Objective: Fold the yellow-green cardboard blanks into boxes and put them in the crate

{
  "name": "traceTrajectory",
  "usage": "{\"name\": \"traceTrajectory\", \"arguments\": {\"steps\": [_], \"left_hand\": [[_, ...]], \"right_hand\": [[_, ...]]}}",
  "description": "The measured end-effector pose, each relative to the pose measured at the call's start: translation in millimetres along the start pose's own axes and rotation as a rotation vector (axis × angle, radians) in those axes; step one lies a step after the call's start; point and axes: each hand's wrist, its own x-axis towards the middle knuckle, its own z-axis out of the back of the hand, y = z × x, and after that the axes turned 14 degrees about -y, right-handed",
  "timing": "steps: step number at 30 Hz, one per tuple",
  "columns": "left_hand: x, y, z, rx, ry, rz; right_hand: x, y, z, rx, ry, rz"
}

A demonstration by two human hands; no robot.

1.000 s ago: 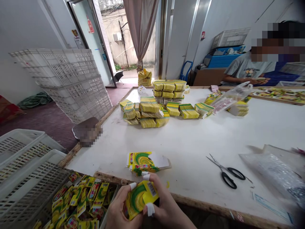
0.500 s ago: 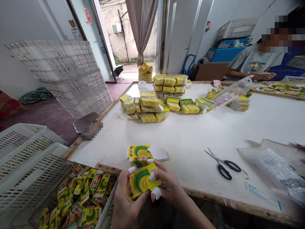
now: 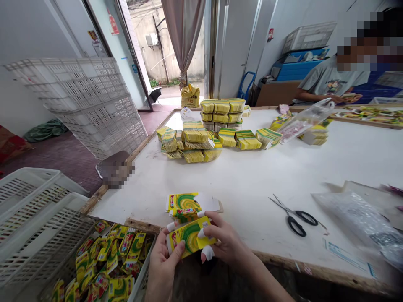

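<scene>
A small yellow-and-green printed carton (image 3: 189, 238) is held between my two hands, just off the table's front edge. My left hand (image 3: 163, 256) grips its left end, the thumb lying across the printed face. The fingers of my right hand (image 3: 222, 239), with white tape on several tips, pinch the flap at its right end. Right behind the hands, a short stack of flat cartons (image 3: 184, 203) lies on the white table (image 3: 252, 188). To the lower left, a plastic crate (image 3: 145, 264) holds many folded cartons (image 3: 107, 251).
Bundles of flat cartons (image 3: 198, 134) stand further back on the table. Black-handled scissors (image 3: 296, 220) and a clear plastic bag (image 3: 359, 222) lie to the right. White crates (image 3: 85, 105) are stacked at the left. A co-worker (image 3: 333, 79) sits at the far right.
My left thumb has come up from the carton's lower edge onto its face. The carton is turned slightly flatter toward me. The view has shifted a little.
</scene>
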Motion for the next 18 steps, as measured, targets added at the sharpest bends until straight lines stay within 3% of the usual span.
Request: {"name": "traceTrajectory", "arguments": {"steps": [5,11,16,18], "left_hand": [[-8.6,-0.1,-8.7,-0.006,-0.010,0.015],[-13.7,4.6,-6.5,-0.054,-0.108,0.033],[-17.6,6.3,-4.1,-0.082,-0.116,0.046],[-19.3,6.8,-4.9,-0.078,-0.113,0.049]], "right_hand": [[-0.1,2.6,-8.5,0.063,-0.145,-0.015],[3.5,5.6,-11.8,0.214,-0.014,-0.122],[-0.6,7.8,-17.0,0.219,-0.142,-0.188],[-3.4,9.4,-18.8,0.308,-0.116,-0.272]]}}
